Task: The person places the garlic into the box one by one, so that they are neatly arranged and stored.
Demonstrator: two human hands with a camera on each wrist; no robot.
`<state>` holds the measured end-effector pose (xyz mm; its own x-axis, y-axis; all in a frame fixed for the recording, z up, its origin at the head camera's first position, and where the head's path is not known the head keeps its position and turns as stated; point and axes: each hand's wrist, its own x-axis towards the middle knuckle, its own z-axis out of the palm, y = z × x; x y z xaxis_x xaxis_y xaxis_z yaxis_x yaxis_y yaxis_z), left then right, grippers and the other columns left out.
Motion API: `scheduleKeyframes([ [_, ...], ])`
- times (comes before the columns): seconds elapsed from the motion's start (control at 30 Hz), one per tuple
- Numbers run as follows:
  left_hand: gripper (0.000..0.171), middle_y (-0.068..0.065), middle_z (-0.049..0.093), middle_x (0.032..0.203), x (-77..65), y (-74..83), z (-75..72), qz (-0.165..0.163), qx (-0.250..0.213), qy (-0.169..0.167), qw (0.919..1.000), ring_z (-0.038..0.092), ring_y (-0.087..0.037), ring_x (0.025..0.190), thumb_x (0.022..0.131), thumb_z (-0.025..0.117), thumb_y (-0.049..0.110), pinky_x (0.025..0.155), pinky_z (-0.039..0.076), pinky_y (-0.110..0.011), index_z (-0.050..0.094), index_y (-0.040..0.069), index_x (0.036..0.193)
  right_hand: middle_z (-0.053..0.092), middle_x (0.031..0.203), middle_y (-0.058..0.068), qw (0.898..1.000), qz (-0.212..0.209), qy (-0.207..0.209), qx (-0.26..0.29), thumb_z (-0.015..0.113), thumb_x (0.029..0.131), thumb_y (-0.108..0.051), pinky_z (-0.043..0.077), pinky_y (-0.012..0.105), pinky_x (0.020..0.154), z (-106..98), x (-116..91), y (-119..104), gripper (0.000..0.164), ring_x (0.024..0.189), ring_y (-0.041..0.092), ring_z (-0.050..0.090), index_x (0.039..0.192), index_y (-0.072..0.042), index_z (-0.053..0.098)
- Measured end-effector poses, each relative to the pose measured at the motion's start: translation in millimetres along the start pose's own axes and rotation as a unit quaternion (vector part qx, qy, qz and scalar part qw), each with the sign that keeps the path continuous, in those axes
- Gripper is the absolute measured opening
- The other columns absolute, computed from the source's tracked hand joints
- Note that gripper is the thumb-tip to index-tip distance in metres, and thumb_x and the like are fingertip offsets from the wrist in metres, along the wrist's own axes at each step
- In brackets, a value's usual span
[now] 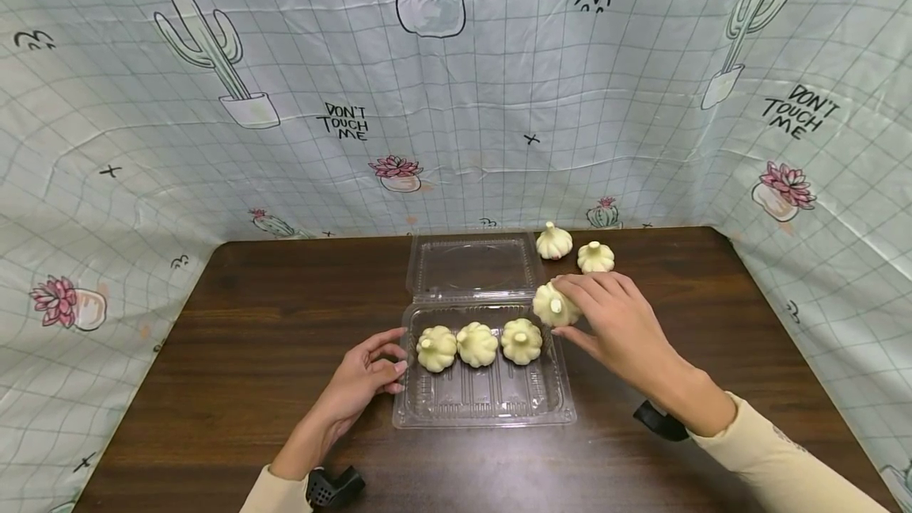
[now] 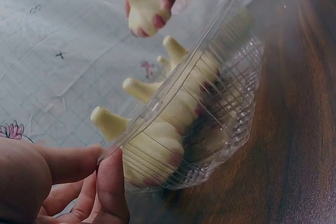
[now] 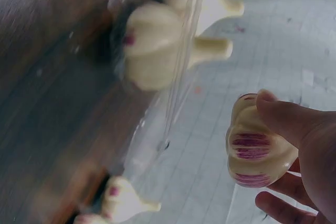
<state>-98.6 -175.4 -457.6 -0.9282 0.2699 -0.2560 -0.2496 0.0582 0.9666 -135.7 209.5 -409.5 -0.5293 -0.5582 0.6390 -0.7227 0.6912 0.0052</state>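
A clear plastic clamshell container (image 1: 484, 410) lies opened on the table, its lid (image 1: 473, 264) folded back toward the curtain. Inside its base, three garlic bulbs (image 1: 477, 344) sit in a row. My left hand (image 1: 365, 374) pinches the container's left rim between thumb and forefinger, as the left wrist view shows closely. Over the right back corner of the base, my right hand (image 1: 616, 319) holds another garlic bulb (image 1: 556, 305) by its side. Purple patches mark the underside of that bulb in the right wrist view.
Two more garlic bulbs, one (image 1: 554, 241) beside the lid and one (image 1: 595, 257) farther right, stand at the table's back edge. A printed curtain (image 1: 492, 117) rises behind and at both sides of the dark wooden table (image 1: 285, 323).
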Motion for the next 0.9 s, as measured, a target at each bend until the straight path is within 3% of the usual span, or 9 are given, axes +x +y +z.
scheduleKeyframes([
  [0.43,0.058,-0.013,0.056,0.119,0.2,-1.0,0.2,0.005,-0.003,0.002,1.0,0.062,-0.006,0.083,0.104,0.06,-0.003,0.074,0.06,-0.02,0.037,-0.01,0.157,0.073,0.12,0.007,0.997,-0.058,-0.02,0.044,0.095,0.07,-0.032,0.053,0.047,0.097,9.7,10.5,-38.3,0.069,0.108,0.029,0.066,0.127,-0.003,0.069],
  [0.9,0.058,-0.014,0.055,0.118,0.1,-1.3,0.5,0.007,-0.001,0.005,1.0,0.061,-0.006,0.083,0.103,0.06,-0.005,0.074,0.06,-0.02,0.038,-0.01,0.157,0.069,0.122,0.004,0.989,-0.102,-0.086,0.061,0.093,0.076,-0.039,0.053,0.041,0.102,30.0,17.5,-70.8,0.067,0.113,0.023,0.064,0.129,-0.006,0.069],
])
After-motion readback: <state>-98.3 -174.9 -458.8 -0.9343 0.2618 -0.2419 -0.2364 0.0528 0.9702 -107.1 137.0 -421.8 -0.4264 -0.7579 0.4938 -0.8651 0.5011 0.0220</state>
